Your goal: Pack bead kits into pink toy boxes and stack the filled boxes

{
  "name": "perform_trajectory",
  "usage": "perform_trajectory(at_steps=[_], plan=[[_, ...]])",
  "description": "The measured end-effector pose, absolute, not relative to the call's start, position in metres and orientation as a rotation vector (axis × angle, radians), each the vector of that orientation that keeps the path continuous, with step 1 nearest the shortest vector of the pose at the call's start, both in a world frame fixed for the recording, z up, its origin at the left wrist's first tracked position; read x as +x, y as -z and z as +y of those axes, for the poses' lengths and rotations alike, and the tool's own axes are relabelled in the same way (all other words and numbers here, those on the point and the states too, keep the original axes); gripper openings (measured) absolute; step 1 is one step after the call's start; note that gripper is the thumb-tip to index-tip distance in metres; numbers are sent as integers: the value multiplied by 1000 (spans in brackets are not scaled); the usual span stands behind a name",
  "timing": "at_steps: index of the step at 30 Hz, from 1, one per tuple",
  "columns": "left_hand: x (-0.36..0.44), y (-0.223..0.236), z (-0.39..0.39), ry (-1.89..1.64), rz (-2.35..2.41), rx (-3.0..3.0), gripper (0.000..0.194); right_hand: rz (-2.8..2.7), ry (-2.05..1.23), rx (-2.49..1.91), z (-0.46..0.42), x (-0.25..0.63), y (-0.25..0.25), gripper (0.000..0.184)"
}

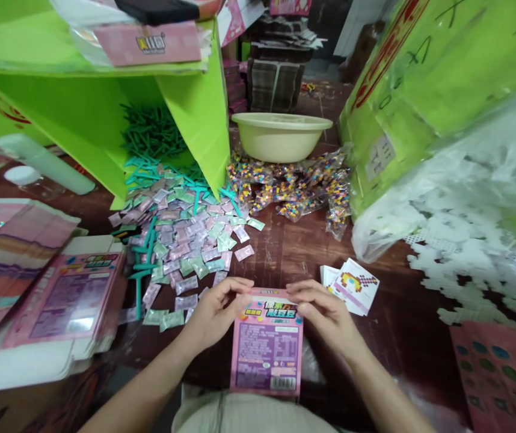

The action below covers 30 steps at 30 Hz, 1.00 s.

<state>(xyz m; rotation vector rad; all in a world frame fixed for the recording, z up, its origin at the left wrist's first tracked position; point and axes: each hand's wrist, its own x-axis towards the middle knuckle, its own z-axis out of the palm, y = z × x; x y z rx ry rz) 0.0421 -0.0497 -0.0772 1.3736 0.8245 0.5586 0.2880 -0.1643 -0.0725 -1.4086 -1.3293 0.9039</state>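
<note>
A pink and purple printed box stands near my body at the table's front edge, its barcode side facing up towards me. At the box's top left corner, my left hand grips it between thumb and fingers. My right hand pinches the opposite top corner, with the fingers lying along the top flap. Just beyond my right hand lies a stack of white cards with a pixel picture on top. Past my left hand spreads a heap of small pastel sachets.
Green plastic sticks spill from a lime-green carton. Behind are a cream basin and bags of coloured beads. Flattened boxes are stacked left. A plastic bag of white pieces and a pink sticker sheet lie right.
</note>
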Motion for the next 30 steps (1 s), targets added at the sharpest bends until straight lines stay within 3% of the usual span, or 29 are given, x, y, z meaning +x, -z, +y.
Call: perform_trajectory(at_steps=[7, 15, 19, 22, 25, 28, 30], plan=[[53, 57, -50, -587, 930, 1448, 13, -1090, -1053, -1499, -147, 285, 59, 29], [46, 62, -71, -703, 707, 1407, 15, -1546, -961, -1476, -159, 309, 48, 29], [-3, 53, -62, -944, 857, 1290, 20, -1927, -740, -1296, -117, 307, 42, 32], [-86, 26, -53, -1465, 1387, 981, 28, -1995, -562, -1186, -61, 256, 56, 50], [-168, -8, -56, -1953, 1678, 736, 35, -2351, -486, -830, -7, 164, 83, 53], [-214, -28, -78, -2022, 1863, 930, 44, -2767, -327, -552, 38, 73, 107, 45], [-225, -27, -98, -1859, 2031, 1036, 52, -2909, -264, -456, 63, 36, 114, 39]])
